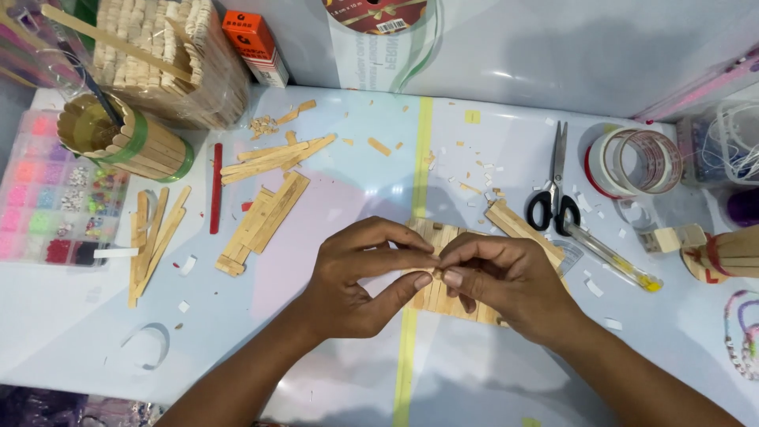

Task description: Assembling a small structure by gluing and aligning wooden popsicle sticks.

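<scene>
Both forearms came up from the near edge, and the left hand (356,277) and right hand (506,277) met fingertip to fingertip over a flat panel of wooden sticks (443,296) lying directly beneath them on the pale table (332,372). Each hand had thumb and forefinger pressed together in a pinch, seemingly on some tiny piece, though what it was could not be made out. Judging by the sticks already joined side by side under the hands, the panel looked partly built, while the loose sticks around suggested work remained. Just right of the pinch, one strip of sticks (518,225) lay slanted against the panel. Beyond that were one pair of black-handled scissors (553,190), one clear glue tube (613,261) and two rolls of tape (636,162). Left of the pinch lay a stack of sticks (261,221), a loose fan of about four more (273,158), one red stick (215,188), and roughly four sticks (154,237) farther left. One round stick-walled pot (130,138) and one bead box (55,190) sat farthest left. Small offcuts littered the table.
</scene>
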